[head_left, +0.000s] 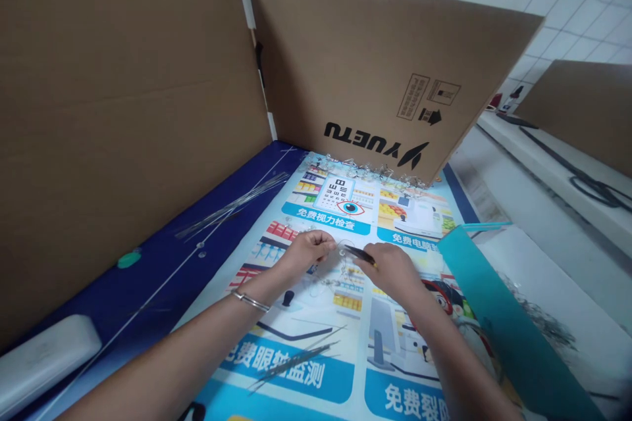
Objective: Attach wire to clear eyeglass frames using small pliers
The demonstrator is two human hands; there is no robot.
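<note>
The thin wire [342, 250] is at the centre, between the two hands, where a faint loop of it shows; its exact shape is too fine to tell. The left hand [312, 248] comes in from 8 o'clock, thumb and forefinger pinched together on it; the right hand [392, 266] comes in from 4 o'clock, curled firmly round the pliers [359, 254], whose dark tips reach the wire. This piece looks partway worked. At 12 o'clock, a row of small bent-wire pieces [365, 168] lines the foot of the cardboard panel [395, 46], presumably finished ones, while straight wires at 7 o'clock [292, 365] and a longer wire bundle [234, 207] toward 10 look unworked. How many are left cannot be told. The printed sheet [301, 316] leaves some room towards 6 o'clock, beside the near wires. The panel's foot bounds the reach at 12, the side panel [123, 79] from 9 to 11, and the turquoise-edged box [513, 316], holding tangled wires [540, 319], stands close to the right forearm around 4.
</note>
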